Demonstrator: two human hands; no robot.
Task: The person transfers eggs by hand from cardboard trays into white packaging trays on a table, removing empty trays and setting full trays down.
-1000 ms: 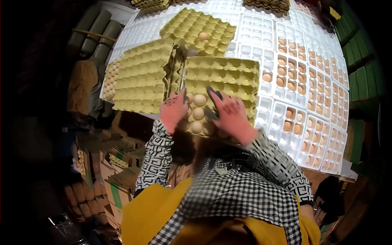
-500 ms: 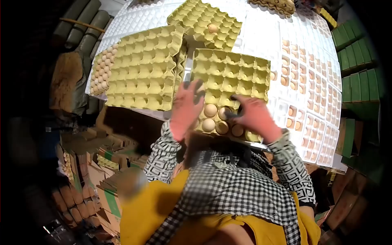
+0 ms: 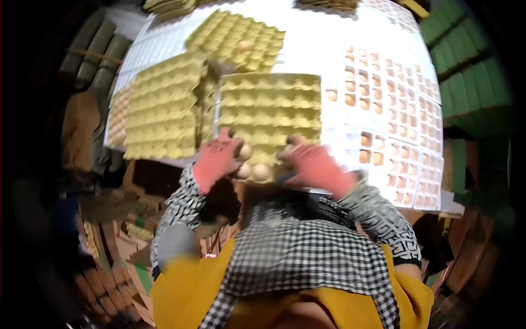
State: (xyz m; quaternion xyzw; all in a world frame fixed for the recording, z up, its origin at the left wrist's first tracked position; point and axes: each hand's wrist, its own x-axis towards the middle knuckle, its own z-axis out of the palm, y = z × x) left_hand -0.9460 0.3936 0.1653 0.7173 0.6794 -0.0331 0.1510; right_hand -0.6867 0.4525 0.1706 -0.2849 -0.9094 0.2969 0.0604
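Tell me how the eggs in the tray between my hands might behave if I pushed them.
The eggs would probably roll on a flat surface, given their rounded shape. The cupped tray should likely check a light push. Their bare shells are probably fragile, so a gentle grip seems wise.

A table [image 3: 452,203] carries white plastic egg trays [image 3: 352,133] (those at right hold brown eggs [image 3: 365,156]), with yellow moulded-pulp egg flats [image 3: 271,101] at left and centre
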